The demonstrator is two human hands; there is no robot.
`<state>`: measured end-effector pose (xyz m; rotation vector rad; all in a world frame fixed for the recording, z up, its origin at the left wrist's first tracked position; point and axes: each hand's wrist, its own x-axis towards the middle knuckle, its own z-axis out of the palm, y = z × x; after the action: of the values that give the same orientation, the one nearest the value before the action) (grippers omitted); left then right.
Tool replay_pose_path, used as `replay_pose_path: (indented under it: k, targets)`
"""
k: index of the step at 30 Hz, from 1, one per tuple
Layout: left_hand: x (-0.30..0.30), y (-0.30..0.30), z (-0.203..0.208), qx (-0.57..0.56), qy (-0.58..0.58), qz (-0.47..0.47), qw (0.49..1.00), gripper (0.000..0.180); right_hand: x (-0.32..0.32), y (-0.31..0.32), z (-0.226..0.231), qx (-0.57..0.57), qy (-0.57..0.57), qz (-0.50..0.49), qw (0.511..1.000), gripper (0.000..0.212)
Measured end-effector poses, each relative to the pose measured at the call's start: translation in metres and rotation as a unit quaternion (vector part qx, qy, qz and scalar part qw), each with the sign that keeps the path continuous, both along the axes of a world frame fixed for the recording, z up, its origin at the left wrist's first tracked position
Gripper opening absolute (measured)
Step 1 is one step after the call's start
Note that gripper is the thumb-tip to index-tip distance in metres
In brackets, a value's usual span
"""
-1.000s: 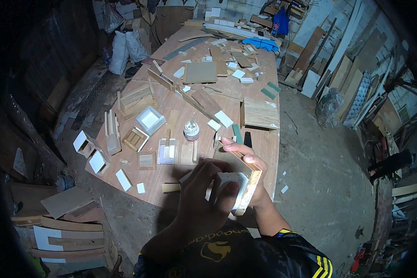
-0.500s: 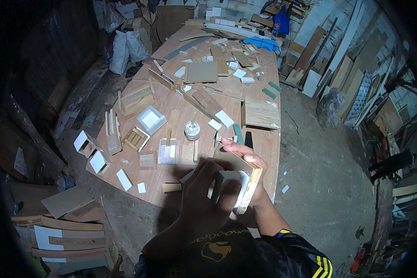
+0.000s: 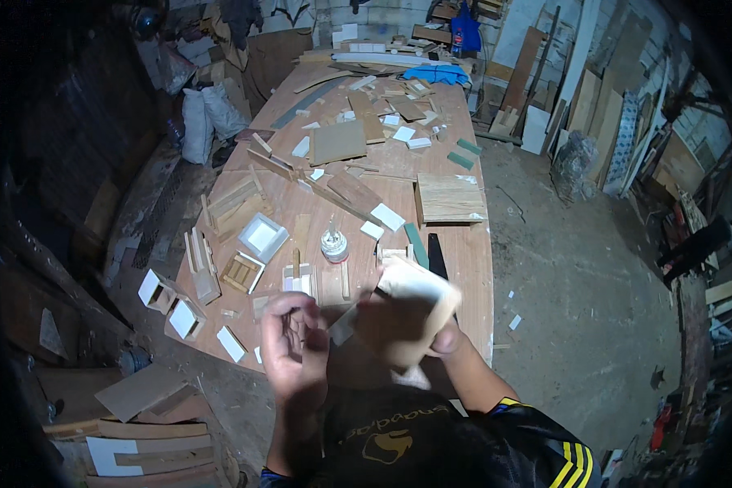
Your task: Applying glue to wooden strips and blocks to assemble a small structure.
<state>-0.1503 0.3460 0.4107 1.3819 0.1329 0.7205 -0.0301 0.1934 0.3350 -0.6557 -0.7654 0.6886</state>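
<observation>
Two hands are raised close below the camera, above the near end of a long wooden counter (image 3: 472, 268). A pale wooden block (image 3: 411, 313), blurred in the frame, is clasped by the right hand (image 3: 431, 333): its grip is closed about the piece, with the thumb seen at the lower right corner. The left hand (image 3: 293, 342) is held just beside it, fingers curled inward; whether anything is pinched in that grip cannot be told. Behind the hands, on the counter, a small round jar (image 3: 334, 244) with a pale lid is stood upright, and a black flat strip (image 3: 437, 254) is laid near the right edge beside a green strip (image 3: 416, 244). To the left of the jar, a small slatted wooden frame (image 3: 243, 272) and a shallow white square tray (image 3: 262, 236) are set near each other. Open white-faced little boxes (image 3: 171, 305) are ranged along the near left edge. Further on, a square slab of pale planks (image 3: 450, 198) is laid toward the right side, and a flat brown board (image 3: 338, 141) is placed past the middle. At the far end, many offcuts are scattered, with a blue cloth (image 3: 437, 74) lying among them. Beyond the counter's left side, white sacks (image 3: 207, 118) are leaned on the floor.
</observation>
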Motion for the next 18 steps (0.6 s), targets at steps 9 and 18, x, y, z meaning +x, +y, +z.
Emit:
replay_pose_path:
  k: [9,18]
  targets:
    - [0.001,0.008,-0.011,0.019,0.052,0.062,0.997,0.019,-0.017,0.001,-0.007,0.002,0.231,0.123,0.965,0.099]
    - [0.013,0.019,-0.022,-0.031,0.128,-0.09,0.987,0.037,-0.028,0.008,-0.002,-0.044,0.286,0.149,0.946,0.093]
